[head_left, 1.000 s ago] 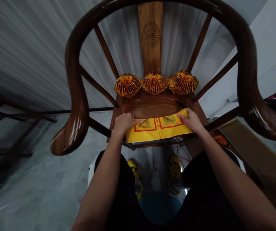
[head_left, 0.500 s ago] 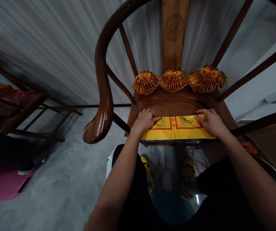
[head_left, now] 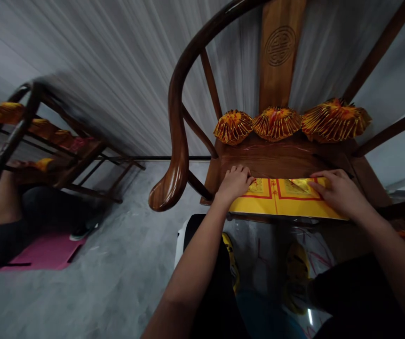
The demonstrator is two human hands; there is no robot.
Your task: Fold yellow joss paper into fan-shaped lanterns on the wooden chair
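A yellow paper (head_left: 289, 201) with red borders and gold squares lies along the front edge of the wooden chair seat (head_left: 276, 160). At its left end, my left hand (head_left: 235, 182) has its curled fingers on the paper's upper edge. My right hand (head_left: 339, 190) pinches the upper edge near the right end, thumb on the gold part. Behind the paper, three pleated red-gold paper bundles stand in a row at the back of the seat: a left one (head_left: 233, 127), a middle one (head_left: 276, 124) and a larger right one (head_left: 335, 121).
The chair's curved armrest (head_left: 177, 141) rises left of my left hand. Further left, a person's arm (head_left: 6, 202) is by another wooden chair (head_left: 82, 165) holding similar bundles. A pink mat (head_left: 47, 252) lies on the grey floor. Thin reddish strands are by my shoes.
The view has swung left, so the chair and both hands appear further right and more of the other person shows. Both hands remain at the paper's upper edge.
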